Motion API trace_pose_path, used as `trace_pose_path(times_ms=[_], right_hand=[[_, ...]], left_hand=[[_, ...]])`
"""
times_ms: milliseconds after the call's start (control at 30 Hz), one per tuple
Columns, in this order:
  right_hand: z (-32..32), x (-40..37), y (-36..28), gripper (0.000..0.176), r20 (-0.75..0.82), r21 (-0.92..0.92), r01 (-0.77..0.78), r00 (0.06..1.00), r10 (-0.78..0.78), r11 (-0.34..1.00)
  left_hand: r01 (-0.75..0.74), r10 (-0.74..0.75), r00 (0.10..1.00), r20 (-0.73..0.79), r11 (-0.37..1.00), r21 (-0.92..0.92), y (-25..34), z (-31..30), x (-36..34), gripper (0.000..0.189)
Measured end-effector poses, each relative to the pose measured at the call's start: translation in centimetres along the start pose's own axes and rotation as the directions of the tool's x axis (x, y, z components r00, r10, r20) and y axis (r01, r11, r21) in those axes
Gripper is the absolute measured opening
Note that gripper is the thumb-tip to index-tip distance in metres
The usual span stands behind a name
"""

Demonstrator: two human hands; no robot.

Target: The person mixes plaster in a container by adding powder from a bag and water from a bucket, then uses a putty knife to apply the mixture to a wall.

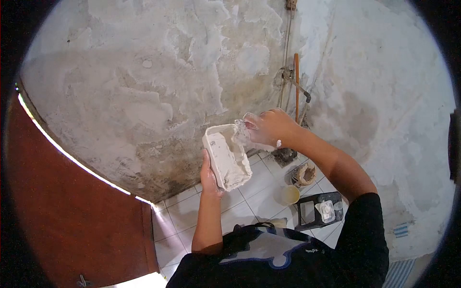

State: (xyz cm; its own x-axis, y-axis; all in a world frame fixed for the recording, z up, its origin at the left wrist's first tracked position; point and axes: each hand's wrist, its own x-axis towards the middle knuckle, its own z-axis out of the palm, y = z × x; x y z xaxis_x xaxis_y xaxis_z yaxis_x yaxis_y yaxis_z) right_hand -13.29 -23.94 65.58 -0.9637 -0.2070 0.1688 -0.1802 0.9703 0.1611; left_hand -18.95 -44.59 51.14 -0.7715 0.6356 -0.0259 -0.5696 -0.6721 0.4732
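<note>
A white rectangular tub (208, 141), tilted in front of the wall, has thick white paste (222, 152) inside and smeared over its rim. My left hand (209, 175) is closed round the tub's left side and underside, thumb along the outer wall. At the tub's upper right corner is my right hand (269, 128), its fingers curled and coated with white paste. Whatever those fingers grip, if anything, is blurred and covered by paste. A white blob of paste also sticks to the right wrist.
A patchy plastered wall (144, 96) stands ahead, with a faucet (301, 91) and an orange pipe (297, 72) near the corner. On the tiled floor (230, 211) are an open bag (305, 174), a yellowish cup (290, 195) and a black stool (307, 223) bearing a white container (326, 211). A brown door (72, 201) is at left.
</note>
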Motion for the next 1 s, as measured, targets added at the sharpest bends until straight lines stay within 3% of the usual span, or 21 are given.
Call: trace_pose_path(times_ms=[100, 200, 300, 400, 467, 500, 567, 600, 667, 700, 767, 800, 867, 900, 967, 1000], right_hand=[[1.2, -0.1, -0.6, 0.051, 0.034, 0.111, 0.035, 0.999, -0.039, 0.993], [2.2, 0.5, -1.7, 0.055, 0.178, 0.183, 0.042, 0.981, -0.075, 0.982], [5.4, 0.8, -1.9, 0.054, 0.094, 0.313, 0.097, 0.987, -0.132, 0.945], [7.8, 1.1, -2.0, 0.048, -0.024, 0.405, 0.09, 0.996, -0.088, 0.91], [8.7, 1.7, -1.8, 0.04, 0.092, 0.632, -0.043, 0.996, -0.021, 0.774], [9.3, 2.0, -1.8, 0.04, 0.093, 0.638, -0.036, 0.995, -0.031, 0.769], [10.8, 2.6, -2.2, 0.037, 0.21, 0.735, -0.201, 0.976, 0.065, 0.648], [11.5, 3.1, -2.4, 0.037, 0.207, 0.744, -0.191, 0.977, 0.051, 0.64], [12.9, 4.0, -2.9, 0.036, 0.392, 0.817, -0.399, 0.914, 0.107, 0.416], [13.0, 4.3, -3.2, 0.036, 0.391, 0.826, -0.393, 0.916, 0.091, 0.404], [12.8, 5.5, -3.9, 0.036, 0.494, 0.835, -0.507, 0.862, 0.116, 0.213], [13.5, 6.4, -4.2, 0.036, 0.488, 0.843, -0.499, 0.867, 0.103, 0.203], [15.1, 8.2, -4.5, 0.035, 0.611, 0.791, -0.611, 0.791, 0.012, -0.027], [15.4, 9.3, -4.4, 0.035, 0.603, 0.797, -0.602, 0.798, 0.004, -0.035], [16.3, 11.0, -4.3, 0.031, 0.63, 0.725, -0.61, 0.775, -0.052, -0.32], [17.7, 12.0, -4.2, 0.031, 0.62, 0.727, -0.594, 0.783, -0.042, -0.344]], left_hand=[[-0.041, 0.041, 0.999, 0.009, 0.999, -0.02, 1.2, 0.0, -0.3, 0.058], [-0.059, 0.059, 0.998, 0.005, 0.998, 0.001, 2.2, -1.0, -0.1, 0.058], [-0.073, 0.073, 0.997, -0.002, 0.997, -0.001, 3.5, -1.0, -0.4, 0.061], [-0.087, 0.087, 0.996, -0.022, 0.996, -0.012, 3.9, -2.1, -0.2, 0.062], [-0.118, 0.118, 0.992, -0.046, 0.993, 0.002, 3.9, -3.0, 0.2, 0.063], [-0.148, 0.149, 0.987, -0.063, 0.989, 0.017, 4.0, -3.3, 0.3, 0.064], [-0.172, 0.176, 0.978, -0.107, 0.984, 0.05, 4.2, -3.7, 0.5, 0.064], [-0.186, 0.196, 0.971, -0.139, 0.979, 0.08, 4.3, -3.9, 0.7, 0.065], [-0.2, 0.213, 0.963, -0.167, 0.976, 0.091, 4.8, -4.5, 1.3, 0.065], [-0.207, 0.221, 0.959, -0.18, 0.974, 0.094, 5.0, -4.8, 1.7, 0.065], [-0.222, 0.248, 0.944, -0.216, 0.965, 0.139, 5.8, -5.8, 2.9, 0.065], [-0.233, 0.268, 0.934, -0.236, 0.958, 0.169, 6.4, -5.8, 3.7, 0.065], [-0.238, 0.303, 0.912, -0.276, 0.94, 0.244, 7.3, -5.3, 5.3, 0.066], [-0.237, 0.33, 0.891, -0.311, 0.923, 0.302, 7.8, -5.1, 6.1, 0.066], [-0.263, 0.37, 0.881, -0.294, 0.901, 0.346, 8.8, -6.8, 7.9, 0.066], [-0.294, 0.402, 0.874, -0.272, 0.884, 0.362, 9.3, -7.5, 9.1, 0.066]])
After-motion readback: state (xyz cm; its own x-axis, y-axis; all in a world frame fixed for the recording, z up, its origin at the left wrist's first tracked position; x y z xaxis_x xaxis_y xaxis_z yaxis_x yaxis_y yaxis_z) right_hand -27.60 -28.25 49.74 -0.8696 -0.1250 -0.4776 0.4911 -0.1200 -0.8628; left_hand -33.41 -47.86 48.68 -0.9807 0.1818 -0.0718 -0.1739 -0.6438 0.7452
